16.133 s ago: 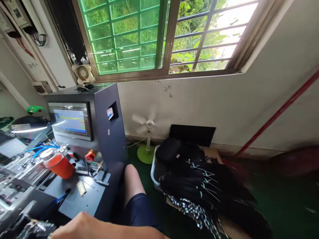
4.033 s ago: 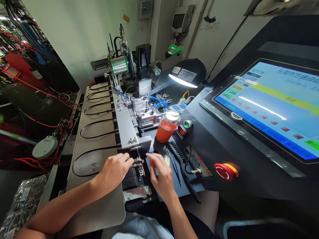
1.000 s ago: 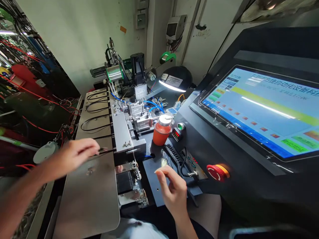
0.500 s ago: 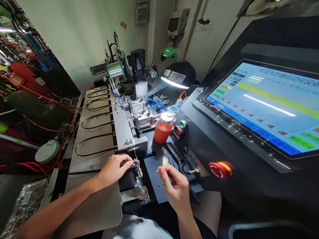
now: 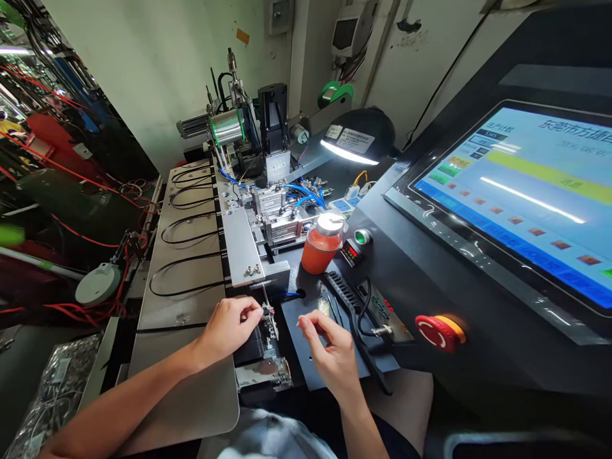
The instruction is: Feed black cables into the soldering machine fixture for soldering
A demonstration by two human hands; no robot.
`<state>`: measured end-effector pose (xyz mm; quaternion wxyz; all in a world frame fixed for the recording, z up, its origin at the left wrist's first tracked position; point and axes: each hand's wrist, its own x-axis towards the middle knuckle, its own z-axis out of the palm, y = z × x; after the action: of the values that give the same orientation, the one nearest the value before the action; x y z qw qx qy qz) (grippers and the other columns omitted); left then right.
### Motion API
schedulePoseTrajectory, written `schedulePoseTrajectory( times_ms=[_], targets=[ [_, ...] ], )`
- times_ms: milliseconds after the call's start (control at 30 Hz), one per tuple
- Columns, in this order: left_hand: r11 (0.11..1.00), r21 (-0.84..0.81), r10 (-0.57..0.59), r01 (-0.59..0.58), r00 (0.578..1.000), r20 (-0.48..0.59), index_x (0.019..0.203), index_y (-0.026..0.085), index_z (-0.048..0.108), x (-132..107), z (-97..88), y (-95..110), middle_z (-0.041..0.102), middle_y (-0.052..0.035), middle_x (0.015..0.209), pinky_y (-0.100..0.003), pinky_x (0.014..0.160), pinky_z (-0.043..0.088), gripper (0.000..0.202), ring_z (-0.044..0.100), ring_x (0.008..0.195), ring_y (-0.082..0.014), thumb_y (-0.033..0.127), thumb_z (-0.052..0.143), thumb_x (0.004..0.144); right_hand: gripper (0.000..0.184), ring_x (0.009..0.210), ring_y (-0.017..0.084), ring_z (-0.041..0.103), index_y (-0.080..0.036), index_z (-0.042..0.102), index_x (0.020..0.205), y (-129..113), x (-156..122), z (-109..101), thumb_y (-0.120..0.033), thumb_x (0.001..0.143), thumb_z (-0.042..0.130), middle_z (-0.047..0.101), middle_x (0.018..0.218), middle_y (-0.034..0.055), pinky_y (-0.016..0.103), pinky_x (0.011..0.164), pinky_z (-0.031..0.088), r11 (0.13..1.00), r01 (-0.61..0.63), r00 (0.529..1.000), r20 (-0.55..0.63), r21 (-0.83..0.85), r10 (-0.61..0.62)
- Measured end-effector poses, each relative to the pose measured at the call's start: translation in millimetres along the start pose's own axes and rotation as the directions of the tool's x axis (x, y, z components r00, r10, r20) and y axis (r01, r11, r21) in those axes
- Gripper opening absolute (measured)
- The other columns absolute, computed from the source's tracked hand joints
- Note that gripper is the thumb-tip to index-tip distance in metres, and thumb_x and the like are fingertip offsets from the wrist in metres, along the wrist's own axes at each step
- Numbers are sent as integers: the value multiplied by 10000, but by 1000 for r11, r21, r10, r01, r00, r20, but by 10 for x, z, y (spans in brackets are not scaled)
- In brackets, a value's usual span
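My left hand (image 5: pixel 227 328) sits at a small metal clamp fixture (image 5: pixel 269 322), its fingertips pinched at the fixture. A black cable (image 5: pixel 167 327) runs from under that hand to the left across a steel plate (image 5: pixel 182 312). Several looped black cables (image 5: pixel 184 294) lie farther along the plate. My right hand (image 5: pixel 329 347) hangs above a black panel (image 5: pixel 306 357), its fingers curled close together. Nothing shows between them, though a very small item could be hidden. Tweezers (image 5: pixel 333 307) lie just beyond it.
An orange jar with a white lid (image 5: pixel 322 245) stands behind the fixture, beside pneumatic parts with blue tubes (image 5: pixel 282 210) and a solder spool (image 5: pixel 225 126). To the right are a touchscreen (image 5: pixel 511 204) and a red emergency stop (image 5: pixel 437 333). Red wiring (image 5: pixel 81 169) fills the left side.
My left hand has come back from the left of the plate to the clamp fixture, and a black cable now lies across the plate. My view has shifted slightly.
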<state>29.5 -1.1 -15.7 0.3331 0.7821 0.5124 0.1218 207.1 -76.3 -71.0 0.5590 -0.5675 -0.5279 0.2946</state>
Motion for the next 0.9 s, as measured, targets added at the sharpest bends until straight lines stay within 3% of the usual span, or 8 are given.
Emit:
schedulePoseTrajectory(
  times_ms=[100, 267, 400, 533, 667, 767, 900],
  targets=[
    [1000, 12, -26, 26, 1000, 3, 747, 170, 679, 6, 8, 32, 612, 5, 625, -233, 609, 392, 250, 542, 603, -126, 313, 502, 852, 311, 567, 129, 486, -194, 544, 694, 65, 61, 98, -348, 949, 455, 518, 616, -6, 245, 537, 387, 1000, -23, 997, 67, -1, 23],
    [999, 25, -23, 23, 1000, -4, 738, 166, 670, 22, 18, 55, 615, 3, 624, -236, 601, 387, 231, 536, 593, -125, 284, 502, 845, 334, 547, 109, 401, -213, 395, 668, 86, 212, 316, -359, 968, 382, 409, 599, -40, 239, 527, 326, 999, -48, 985, 169, 18, 45],
    [998, 61, -2, 2, 1000, -7, 731, 172, 660, 28, 23, 38, 618, 11, 614, -232, 582, 386, 215, 546, 577, -121, 263, 509, 855, 354, 527, 103, 336, -226, 301, 649, 106, 259, 460, -348, 977, 353, 334, 580, -54, 245, 507, 282, 998, -18, 985, 173, 53, 9],
    [959, 246, 165, -141, 983, -81, 802, 177, 679, -17, 22, -39, 653, -6, 717, -226, 620, 437, 188, 612, 653, -132, 251, 532, 894, 347, 513, 99, 306, -226, 303, 651, 174, 230, 544, -332, 978, 351, 308, 584, -58, 245, 489, 259, 995, 20, 991, 127, 97, -32],
    [816, 436, 483, -380, 862, -152, 1033, 199, 671, -106, 15, -142, 663, -30, 913, -202, 666, 485, 215, 643, 741, -111, 220, 470, 960, 352, 507, 100, 296, -231, 286, 651, 209, 205, 577, -335, 984, 337, 298, 588, -58, 246, 479, 252, 992, 16, 995, 92, 126, -27],
    [664, 552, 646, -504, 758, -85, 1097, 190, 642, -141, 14, -157, 676, -26, 928, -208, 683, 505, 294, 644, 772, -110, 121, 383, 977, 347, 508, 101, 289, -233, 281, 654, 202, 202, 580, -321, 984, 340, 291, 591, -59, 247, 480, 249, 990, 19, 996, 87, 139, -31],
    [463, 680, 764, -568, 644, 19, 1048, 90, 620, -121, 14, -92, 698, -58, 882, -260, 605, 512, 258, 635, 733, -153, 93, 373, 970, 340, 511, 101, 290, -232, 287, 659, 202, 195, 593, -309, 985, 348, 293, 596, -59, 246, 481, 251, 990, 12, 996, 87, 139, -25]
  ],
)
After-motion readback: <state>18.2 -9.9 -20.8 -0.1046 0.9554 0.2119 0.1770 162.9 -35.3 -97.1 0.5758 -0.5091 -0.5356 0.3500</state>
